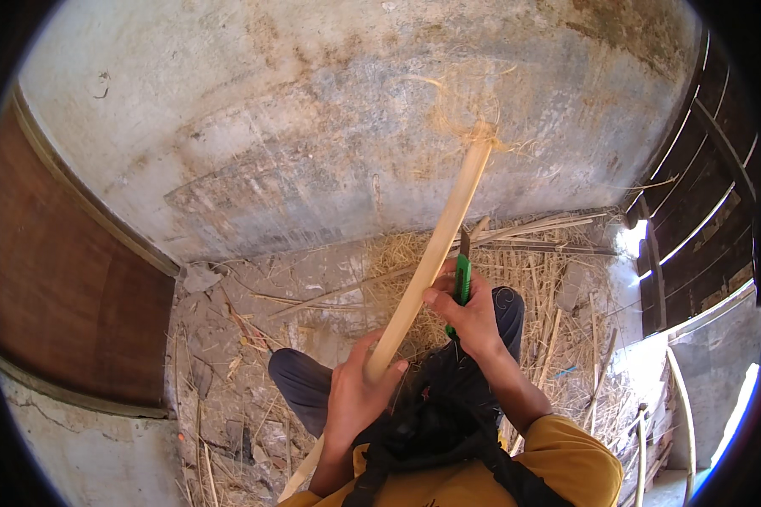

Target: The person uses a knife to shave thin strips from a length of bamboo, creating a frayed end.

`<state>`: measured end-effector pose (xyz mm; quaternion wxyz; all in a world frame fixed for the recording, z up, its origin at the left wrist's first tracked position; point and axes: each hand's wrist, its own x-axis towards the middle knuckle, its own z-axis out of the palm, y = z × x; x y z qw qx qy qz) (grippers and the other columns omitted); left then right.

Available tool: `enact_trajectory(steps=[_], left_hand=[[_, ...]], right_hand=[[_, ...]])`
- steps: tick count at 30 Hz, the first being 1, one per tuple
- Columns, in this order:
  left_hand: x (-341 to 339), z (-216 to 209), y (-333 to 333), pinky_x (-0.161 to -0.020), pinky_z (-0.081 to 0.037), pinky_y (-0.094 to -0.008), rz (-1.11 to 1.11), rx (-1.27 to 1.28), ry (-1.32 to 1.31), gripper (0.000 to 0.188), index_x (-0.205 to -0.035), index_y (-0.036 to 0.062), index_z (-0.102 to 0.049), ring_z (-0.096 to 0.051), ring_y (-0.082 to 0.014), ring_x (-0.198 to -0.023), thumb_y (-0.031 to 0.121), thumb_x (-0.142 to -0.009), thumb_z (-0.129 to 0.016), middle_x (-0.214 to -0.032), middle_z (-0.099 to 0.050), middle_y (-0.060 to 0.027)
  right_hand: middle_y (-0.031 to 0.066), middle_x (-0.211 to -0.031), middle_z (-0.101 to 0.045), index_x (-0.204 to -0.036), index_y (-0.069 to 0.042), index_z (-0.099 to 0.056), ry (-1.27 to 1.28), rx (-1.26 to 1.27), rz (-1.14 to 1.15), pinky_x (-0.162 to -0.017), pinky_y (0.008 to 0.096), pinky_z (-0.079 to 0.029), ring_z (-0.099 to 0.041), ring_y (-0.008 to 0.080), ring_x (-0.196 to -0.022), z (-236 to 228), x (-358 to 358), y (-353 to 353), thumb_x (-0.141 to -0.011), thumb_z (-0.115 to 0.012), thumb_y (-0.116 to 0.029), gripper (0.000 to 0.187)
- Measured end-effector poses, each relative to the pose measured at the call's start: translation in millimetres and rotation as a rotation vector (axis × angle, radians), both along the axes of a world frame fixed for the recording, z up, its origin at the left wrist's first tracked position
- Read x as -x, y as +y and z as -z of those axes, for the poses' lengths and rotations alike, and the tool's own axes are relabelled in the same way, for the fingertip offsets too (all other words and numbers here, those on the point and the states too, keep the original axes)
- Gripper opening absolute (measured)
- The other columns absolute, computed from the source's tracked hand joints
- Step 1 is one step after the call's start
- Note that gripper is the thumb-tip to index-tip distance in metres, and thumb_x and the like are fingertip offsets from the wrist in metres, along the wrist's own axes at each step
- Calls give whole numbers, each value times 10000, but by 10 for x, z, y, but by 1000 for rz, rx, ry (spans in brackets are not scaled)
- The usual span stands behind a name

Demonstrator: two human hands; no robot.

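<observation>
A long, pale, flat strip, apparently bamboo (436,253), slants from beside my left arm up toward the wall. Thin curled shavings (482,131) hang at its far end. My left hand (359,390) is closed around the strip's lower part, thumb on its right edge. In my right hand (469,313) I grip a green utility knife (462,279), its blade pointing away from me beside the strip. The right thumb and fingertips lie against the strip's right edge, partly hidden behind it. Below the hands are my dark-trousered knees (300,384).
A stained plaster wall (296,160) rises in front of me. Shavings and straw-like scraps (397,253) litter the floor, with several thin strips (550,228) along the wall. A brown wooden panel (76,270) stands at left, and dark slats (702,186) at right.
</observation>
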<state>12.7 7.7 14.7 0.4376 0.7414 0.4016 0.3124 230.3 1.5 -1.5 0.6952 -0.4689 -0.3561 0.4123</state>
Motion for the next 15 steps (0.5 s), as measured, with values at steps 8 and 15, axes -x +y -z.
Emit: enact_trajectory(steps=[8, 15], left_hand=[[91, 161, 6, -602, -478, -222, 146, 196, -313, 525, -1433, 53, -519, -644, -79, -747, -55, -968, -737, -1012, -711, -37], [46, 130, -37, -608, -493, -221, -16, 177, -339, 451, -1378, 29, -614, -645, -51, -729, -50, -962, -768, -966, -754, -45]], right_hand=[[34, -987, -736, -1207, -38, -634, 100, -8, 12, -782, 235, -540, -676, 77, -894, -52, -97, -52, -935, -789, 27, 319], [-17, -890, -645, -1343, -11, -638, -193, -101, -5, -696, 255, -468, -592, 88, -779, -13, -136, -99, -1052, -709, -200, 354]])
